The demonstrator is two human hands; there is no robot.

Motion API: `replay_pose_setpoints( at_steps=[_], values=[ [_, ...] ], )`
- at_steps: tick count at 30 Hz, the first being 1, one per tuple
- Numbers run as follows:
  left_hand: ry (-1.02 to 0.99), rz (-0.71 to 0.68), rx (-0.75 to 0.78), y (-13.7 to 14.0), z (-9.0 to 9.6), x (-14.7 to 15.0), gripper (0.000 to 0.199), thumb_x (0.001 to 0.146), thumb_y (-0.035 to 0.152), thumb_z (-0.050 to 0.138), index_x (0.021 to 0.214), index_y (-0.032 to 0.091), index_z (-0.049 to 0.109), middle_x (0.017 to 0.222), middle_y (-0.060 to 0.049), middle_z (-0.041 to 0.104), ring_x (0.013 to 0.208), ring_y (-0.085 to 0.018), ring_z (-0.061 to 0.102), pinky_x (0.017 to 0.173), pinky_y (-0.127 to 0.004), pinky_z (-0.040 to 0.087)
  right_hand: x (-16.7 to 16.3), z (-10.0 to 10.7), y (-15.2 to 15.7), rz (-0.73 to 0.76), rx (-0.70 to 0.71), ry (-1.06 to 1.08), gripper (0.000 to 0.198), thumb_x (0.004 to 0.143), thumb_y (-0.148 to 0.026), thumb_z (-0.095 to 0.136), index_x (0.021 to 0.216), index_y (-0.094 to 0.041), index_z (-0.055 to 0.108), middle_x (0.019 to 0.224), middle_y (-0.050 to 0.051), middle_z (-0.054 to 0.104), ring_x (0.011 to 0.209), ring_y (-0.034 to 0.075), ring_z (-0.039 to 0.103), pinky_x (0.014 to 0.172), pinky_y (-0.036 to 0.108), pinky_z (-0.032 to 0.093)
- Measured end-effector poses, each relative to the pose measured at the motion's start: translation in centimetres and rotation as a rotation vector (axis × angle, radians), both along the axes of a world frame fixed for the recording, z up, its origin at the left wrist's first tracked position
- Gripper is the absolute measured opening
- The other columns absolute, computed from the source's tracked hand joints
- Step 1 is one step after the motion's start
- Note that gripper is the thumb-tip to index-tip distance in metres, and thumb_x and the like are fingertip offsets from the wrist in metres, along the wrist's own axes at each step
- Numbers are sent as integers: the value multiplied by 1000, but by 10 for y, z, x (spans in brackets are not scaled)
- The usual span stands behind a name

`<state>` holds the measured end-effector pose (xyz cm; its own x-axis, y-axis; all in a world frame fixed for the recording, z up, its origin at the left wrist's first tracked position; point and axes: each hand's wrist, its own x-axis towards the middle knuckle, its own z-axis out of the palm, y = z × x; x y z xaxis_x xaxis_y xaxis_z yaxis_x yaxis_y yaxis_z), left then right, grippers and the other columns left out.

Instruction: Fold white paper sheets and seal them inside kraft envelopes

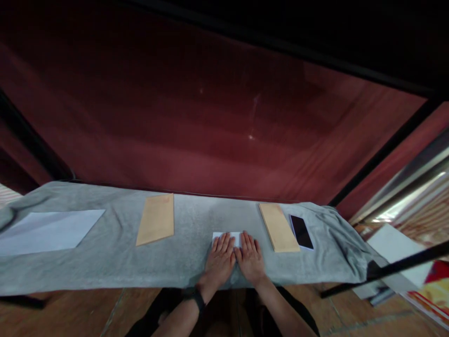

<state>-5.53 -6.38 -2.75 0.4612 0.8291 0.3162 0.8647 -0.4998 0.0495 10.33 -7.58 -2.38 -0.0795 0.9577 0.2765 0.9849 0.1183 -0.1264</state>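
Observation:
A small white piece of paper, seemingly folded, lies on the grey cloth in front of me. My left hand rests flat on its left part, fingers stretched out and pointing away from me. My right hand presses flat on the right part in the same way. The two thumbs come close together near the middle, and the hands cover most of the paper. Left of the hands lies a tan paper envelope. To their right is a thicker tan stack, probably envelopes.
A phone with a dark screen lies right of the tan stack. White paper lies at the far left. Grey cloth covers the narrow table, and a dark red panel rises behind it. A black bar crosses at right.

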Motion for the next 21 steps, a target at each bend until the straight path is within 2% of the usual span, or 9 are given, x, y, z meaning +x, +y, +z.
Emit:
replay_pose_setpoints(
  at_steps=[5, 9, 11, 14, 18, 21],
  values=[
    [16, 5, 34, 8, -7, -1, 57, 95, 23, 36, 151, 15, 39, 157, -11, 41, 147, -24, 34, 121, -46, 25, -12, 5, 10, 7, -26, 72, 49, 103, -30, 33, 147, -13, 47, 156, 13, 40, 146, 29, 35, 120, 53, 24],
    [76, 2, 26, 12, -9, -4, 61, 93, 18, 38, 154, 17, 34, 157, -10, 40, 147, -24, 35, 120, -46, 25, -31, 6, 20, 201, -55, 168, 51, 106, -34, 25, 152, -17, 40, 155, 9, 43, 146, 21, 35, 119, 46, 31],
    [93, 6, 22, 12, -7, -7, 62, 93, 16, 37, 154, 16, 34, 157, -11, 40, 147, -24, 34, 120, -46, 24, -33, 5, 23, 248, -48, 165, 51, 106, -34, 24, 153, -19, 37, 155, 8, 43, 146, 20, 36, 119, 45, 33],
    [70, 40, 7, 13, -3, -13, 58, 95, 19, 35, 152, 12, 38, 157, -13, 40, 147, -23, 34, 121, -44, 25, -22, 0, 24, 221, -8, 117, 50, 106, -33, 26, 153, -19, 37, 156, 9, 42, 145, 21, 37, 119, 46, 31],
    [10, 114, -25, 14, 1, -24, 56, 100, 36, 35, 148, 10, 43, 155, -14, 42, 145, -25, 37, 119, -44, 30, -1, -4, 23, 166, 40, 56, 53, 105, -39, 30, 154, -17, 36, 157, 11, 39, 144, 25, 39, 119, 47, 29],
    [3, 150, -58, 14, 8, -30, 58, 100, 42, 36, 147, 9, 45, 154, -15, 44, 144, -26, 39, 118, -46, 30, 6, -5, 24, 139, 38, 44, 53, 105, -38, 32, 153, -17, 38, 156, 12, 41, 144, 26, 40, 118, 48, 30]
  ],
)
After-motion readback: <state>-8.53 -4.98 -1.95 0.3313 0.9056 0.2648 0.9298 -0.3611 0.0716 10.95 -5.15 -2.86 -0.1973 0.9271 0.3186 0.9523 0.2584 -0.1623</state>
